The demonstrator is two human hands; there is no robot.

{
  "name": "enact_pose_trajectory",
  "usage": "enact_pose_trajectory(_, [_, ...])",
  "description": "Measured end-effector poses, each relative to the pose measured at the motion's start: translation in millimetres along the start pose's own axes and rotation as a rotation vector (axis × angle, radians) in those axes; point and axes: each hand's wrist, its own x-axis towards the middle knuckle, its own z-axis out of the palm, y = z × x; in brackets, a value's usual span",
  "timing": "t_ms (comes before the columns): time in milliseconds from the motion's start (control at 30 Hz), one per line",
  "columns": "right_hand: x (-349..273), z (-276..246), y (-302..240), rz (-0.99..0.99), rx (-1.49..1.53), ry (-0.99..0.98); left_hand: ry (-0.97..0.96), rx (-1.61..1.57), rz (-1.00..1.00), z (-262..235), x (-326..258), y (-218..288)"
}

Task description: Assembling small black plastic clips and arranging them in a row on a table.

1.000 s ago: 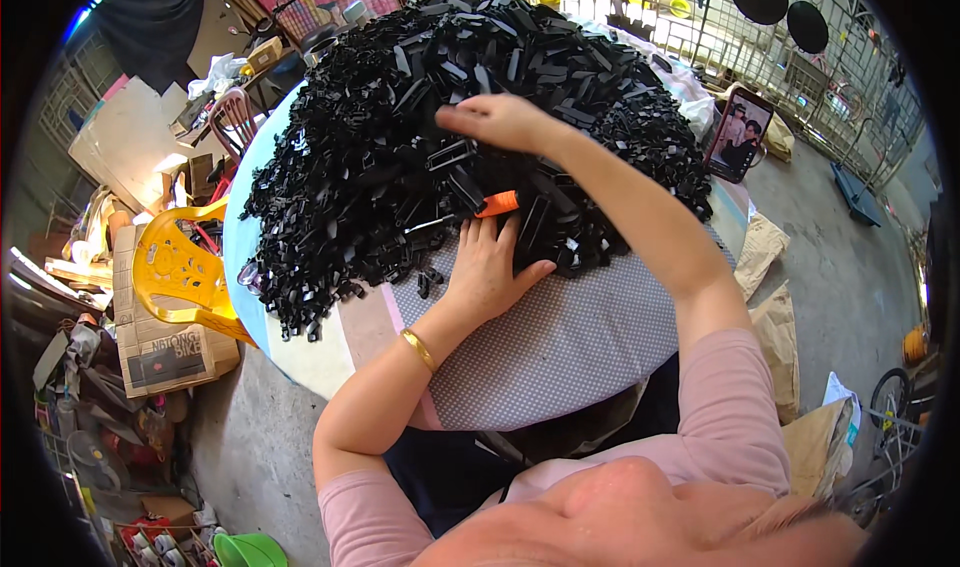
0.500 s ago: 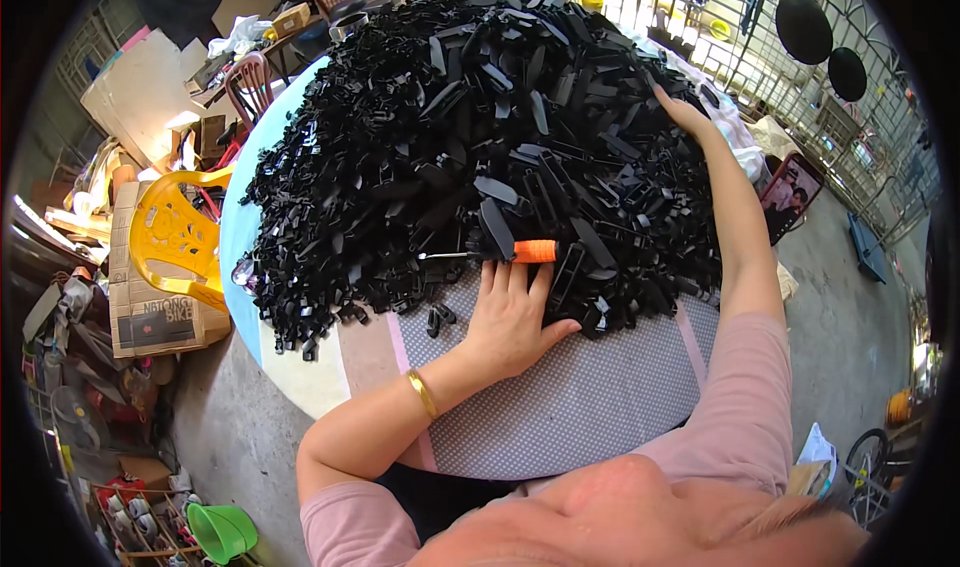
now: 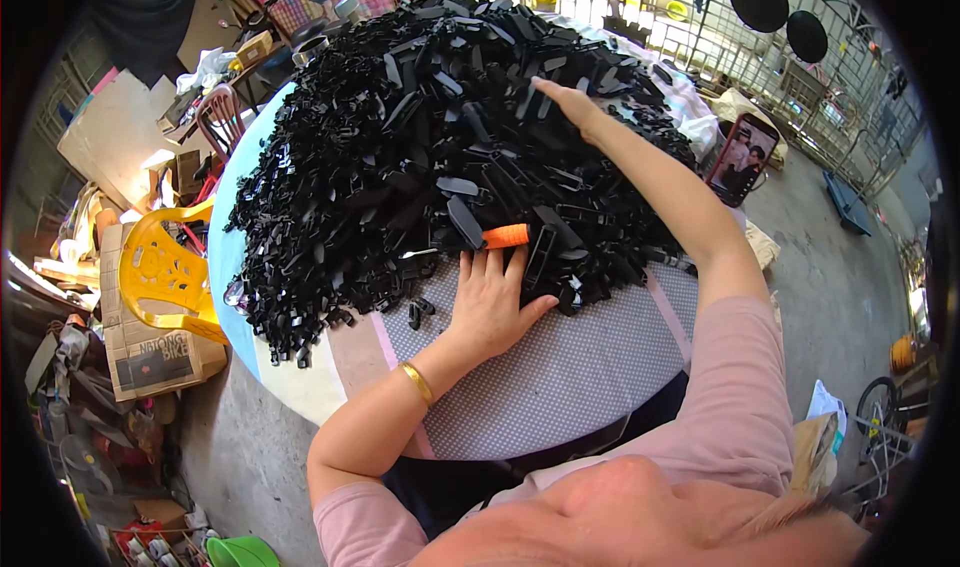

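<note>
Head camera: left of two fisheyes, facing down and forward.
Round table (image 3: 560, 387): near edge close below.
Metal grille (image 3: 825, 92): beyond far right edge.

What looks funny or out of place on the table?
The orange-handled tool looks odd: it's bright against the black pile, right by the left hand. A few stray black bits lie apart on the dotted cloth.

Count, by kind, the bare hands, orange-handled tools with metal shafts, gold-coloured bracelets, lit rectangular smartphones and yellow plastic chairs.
Left hand and right hand, bare: 2
Orange-handled tool: 1
Gold-coloured bracelet: 1
Lit smartphone: 1
Yellow plastic chair: 1
Total: 6
</note>
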Motion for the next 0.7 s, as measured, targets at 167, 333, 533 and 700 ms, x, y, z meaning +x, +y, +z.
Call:
enact_pose_trajectory(167, [-37, 50, -27, 0.141, 0.238, -0.134, 0.002, -0.023, -0.009, 4, -7, -4])
enact_pose_trajectory(333, [-48, 74, -45, -0.227, -0.487, 0.009, -0.072, -0.058, -0.053, -4, -4, 1])
enact_pose_trajectory(533, [-89, 70, -65, -0.581, -0.659, -0.266, -0.036, -0.200, -0.076, -11, -2, 8])
enact_pose_trajectory(700, [-135, 23, -67, -0.737, -0.774, -0.140, -0.078, -0.100, -0.100, -7, 2, 33])
